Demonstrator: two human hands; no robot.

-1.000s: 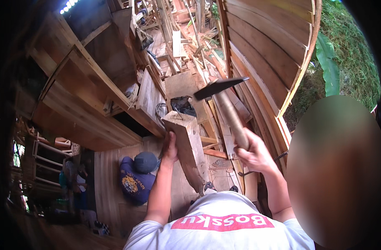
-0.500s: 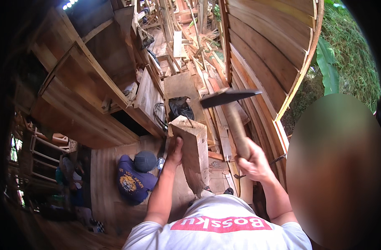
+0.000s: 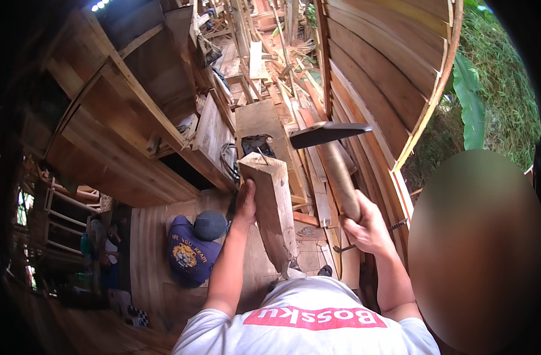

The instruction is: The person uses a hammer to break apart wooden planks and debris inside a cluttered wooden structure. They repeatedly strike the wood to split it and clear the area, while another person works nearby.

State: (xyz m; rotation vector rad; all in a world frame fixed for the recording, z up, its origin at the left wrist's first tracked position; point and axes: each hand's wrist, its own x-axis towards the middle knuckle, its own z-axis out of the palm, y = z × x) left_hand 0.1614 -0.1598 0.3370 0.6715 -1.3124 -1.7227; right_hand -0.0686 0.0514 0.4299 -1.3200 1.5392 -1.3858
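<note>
My right hand is wrapped round the lower end of the wooden handle of a hammer. Its dark metal head is raised to the right of a thick wooden post and apart from it. The post stands tilted in front of me, its pale cut end up. A thin nail sticks out of that end. With my left hand I grip the post's left side near the top; some of the fingers are hidden behind it.
A person in a blue shirt and dark cap crouches at the left. A black plastic bag lies behind the post on a board. Planks and scraps litter the ground ahead, and a curved plank wall rises at the right.
The post and my left hand have shifted slightly left and up. The hammer and my right hand have moved a little to the right, with the head still raised.
</note>
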